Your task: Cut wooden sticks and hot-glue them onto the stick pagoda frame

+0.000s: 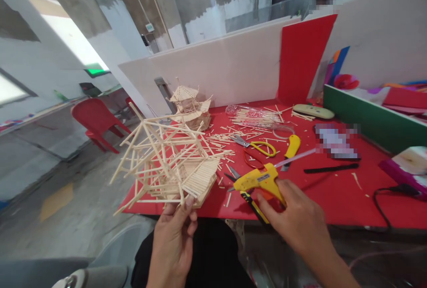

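Note:
My left hand (175, 234) is closed on the lower edge of a stick-built model house (167, 161), holding it tilted above the near left corner of the red table (333, 194). My right hand (295, 217) grips the handle of a yellow glue gun (258, 181), whose nozzle points left toward the model's slatted wall. A clear glue stick juts out of the gun's rear to the right.
A second, smaller stick model (191, 106) stands at the back left. Loose sticks (227, 139), yellow-handled scissors (256, 146), red-handled scissors (251, 161), a yellow knife (292, 148) and a bag of sticks (253, 117) lie mid-table. White and red boards stand behind; a black cable (383, 199) lies right.

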The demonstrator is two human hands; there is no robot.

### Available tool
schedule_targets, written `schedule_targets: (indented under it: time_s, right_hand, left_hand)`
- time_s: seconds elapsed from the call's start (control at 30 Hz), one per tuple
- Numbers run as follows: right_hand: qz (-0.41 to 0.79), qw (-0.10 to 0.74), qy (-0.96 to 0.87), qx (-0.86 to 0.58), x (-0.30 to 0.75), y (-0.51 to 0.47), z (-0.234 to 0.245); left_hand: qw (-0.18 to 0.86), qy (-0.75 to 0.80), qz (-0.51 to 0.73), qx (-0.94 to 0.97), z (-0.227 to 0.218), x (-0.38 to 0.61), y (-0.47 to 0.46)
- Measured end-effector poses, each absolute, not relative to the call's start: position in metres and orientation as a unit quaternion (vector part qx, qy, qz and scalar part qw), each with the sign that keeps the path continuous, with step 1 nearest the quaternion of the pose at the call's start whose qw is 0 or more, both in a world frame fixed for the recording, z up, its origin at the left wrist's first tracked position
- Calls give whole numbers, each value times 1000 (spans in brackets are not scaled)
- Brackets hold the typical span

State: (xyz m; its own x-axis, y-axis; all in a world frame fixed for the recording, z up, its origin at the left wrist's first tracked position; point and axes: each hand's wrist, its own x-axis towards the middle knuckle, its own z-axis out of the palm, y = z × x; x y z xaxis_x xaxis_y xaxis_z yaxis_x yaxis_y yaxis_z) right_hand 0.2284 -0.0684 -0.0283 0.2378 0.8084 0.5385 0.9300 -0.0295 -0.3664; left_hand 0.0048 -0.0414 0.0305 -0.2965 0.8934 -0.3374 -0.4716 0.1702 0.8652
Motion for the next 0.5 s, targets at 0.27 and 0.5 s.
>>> schedule_targets:
  time_s: [0.27, 0.5]
  right_hand:
    - [-31, 287, -516, -806, 287, -70, -81]
    - [-105, 197, -522, -823, 295, -82, -82]
  left_hand:
    - [567, 507, 615, 207, 28, 4, -41]
    - [569, 512, 610, 202, 29, 3, -42]
